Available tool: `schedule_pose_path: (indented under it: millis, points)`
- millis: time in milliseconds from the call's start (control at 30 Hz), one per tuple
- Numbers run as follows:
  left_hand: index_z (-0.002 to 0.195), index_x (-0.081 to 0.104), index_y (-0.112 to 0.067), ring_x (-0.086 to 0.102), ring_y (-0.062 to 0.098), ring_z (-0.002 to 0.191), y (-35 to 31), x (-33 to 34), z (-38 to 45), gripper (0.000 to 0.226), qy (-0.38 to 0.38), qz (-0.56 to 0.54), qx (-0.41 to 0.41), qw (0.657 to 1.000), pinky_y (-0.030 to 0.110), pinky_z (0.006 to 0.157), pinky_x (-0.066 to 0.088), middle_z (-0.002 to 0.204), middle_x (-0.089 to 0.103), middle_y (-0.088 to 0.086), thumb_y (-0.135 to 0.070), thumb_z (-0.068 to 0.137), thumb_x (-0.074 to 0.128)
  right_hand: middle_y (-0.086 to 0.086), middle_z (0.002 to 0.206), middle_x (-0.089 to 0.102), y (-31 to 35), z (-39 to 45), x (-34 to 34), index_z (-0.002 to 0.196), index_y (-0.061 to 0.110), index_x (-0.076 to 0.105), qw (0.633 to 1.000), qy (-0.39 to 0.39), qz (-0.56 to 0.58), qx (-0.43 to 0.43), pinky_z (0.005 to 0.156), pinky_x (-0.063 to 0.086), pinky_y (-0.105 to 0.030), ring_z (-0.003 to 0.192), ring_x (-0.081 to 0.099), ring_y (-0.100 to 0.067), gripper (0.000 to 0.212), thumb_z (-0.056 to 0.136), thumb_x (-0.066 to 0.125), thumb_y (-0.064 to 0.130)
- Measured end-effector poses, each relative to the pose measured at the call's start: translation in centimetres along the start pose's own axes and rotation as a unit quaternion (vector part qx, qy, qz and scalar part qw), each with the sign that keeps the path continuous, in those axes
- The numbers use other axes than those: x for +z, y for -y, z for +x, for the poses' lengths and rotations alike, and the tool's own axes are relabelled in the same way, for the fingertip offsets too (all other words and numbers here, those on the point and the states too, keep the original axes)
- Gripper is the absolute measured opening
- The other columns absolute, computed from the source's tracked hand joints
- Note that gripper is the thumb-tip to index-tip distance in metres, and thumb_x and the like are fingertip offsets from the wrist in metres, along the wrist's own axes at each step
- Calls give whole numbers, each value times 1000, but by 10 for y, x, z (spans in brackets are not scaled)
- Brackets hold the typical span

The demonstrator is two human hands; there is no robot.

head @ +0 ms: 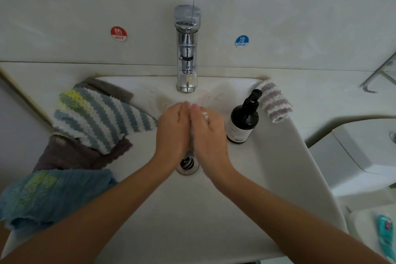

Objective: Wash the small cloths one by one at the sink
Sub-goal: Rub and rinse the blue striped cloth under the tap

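Observation:
My left hand and my right hand are pressed palm to palm over the white sink, below the chrome tap. Between the palms is a small pale cloth; only its edges show, at the top and near the wrists. The fingers of both hands lie straight. A blue-and-white striped cloth lies on the sink's left rim over a grey-brown cloth. A blue-green cloth hangs at the lower left. A purple-and-white striped cloth sits on the right rim.
A dark pump bottle stands on the sink's right side, close to my right hand. The drain lies under my wrists. HOT and COLD stickers are on the wall. A white toilet tank stands at the right.

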State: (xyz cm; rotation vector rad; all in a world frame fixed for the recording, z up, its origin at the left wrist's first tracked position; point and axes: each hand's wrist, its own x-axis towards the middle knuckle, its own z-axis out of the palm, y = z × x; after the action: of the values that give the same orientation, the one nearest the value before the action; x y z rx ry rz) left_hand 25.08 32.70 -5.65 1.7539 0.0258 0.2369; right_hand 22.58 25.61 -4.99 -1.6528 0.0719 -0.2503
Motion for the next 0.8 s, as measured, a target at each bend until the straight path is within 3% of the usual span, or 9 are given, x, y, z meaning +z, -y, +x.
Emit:
schedule_pose_path:
  millis: [133,267,367,467,567,633,733,800]
  points:
    - [64,49,-19,51,2,52,-8,4,-29,38,30,17,33,999,19,50,43,55,50,-7,-19,102,40,10,46,32,-2,28,-4,53,23,32,998,-47,4,33,54,29,-33,48,31,-10,51,101,47,20]
    - [62,49,-15,51,12,52,-4,3,-3,40,10,2,19,1000,36,54,44,56,50,0,-17,102,42,10,47,40,-2,3,-3,54,23,42,1000,-22,3,-8,49,35,-27,47,41,-7,49,103,46,22]
    - [63,50,-19,50,7,50,-1,1,-11,40,9,27,19,999,32,52,45,56,51,-2,-17,102,41,11,45,39,-3,9,-1,52,23,41,1000,-6,-8,14,48,33,-26,46,39,-7,51,102,47,21]
    - [64,49,-18,50,5,53,-8,4,-29,38,29,32,30,999,27,54,44,57,51,-2,-14,100,40,10,45,32,-3,27,-4,46,26,35,998,-45,10,38,51,27,-35,46,30,-10,57,101,46,18]
    - [63,50,-14,50,15,52,-4,3,0,40,-5,0,-5,1000,33,54,44,56,50,2,-16,101,41,7,48,46,0,5,2,55,17,48,999,-27,-10,23,48,42,-32,48,46,-9,49,103,45,24]
    - [63,50,-15,51,14,50,-2,3,-2,40,-15,9,-4,1000,33,51,45,56,51,1,-18,102,41,11,43,40,2,5,4,54,18,42,999,-20,-10,34,46,35,-25,43,40,-6,49,103,45,21]
    - [63,47,-15,50,14,53,-8,6,-25,38,8,15,29,999,35,52,44,56,49,0,-19,100,40,9,46,27,0,27,2,54,22,28,996,-68,12,50,51,24,-33,47,26,-11,50,102,45,18]
    - [62,47,-13,50,16,55,-6,5,-15,39,1,9,12,1000,37,53,44,57,50,4,-18,101,41,6,47,32,-2,16,5,54,20,32,996,-77,9,36,50,27,-32,48,30,-11,49,102,44,19]
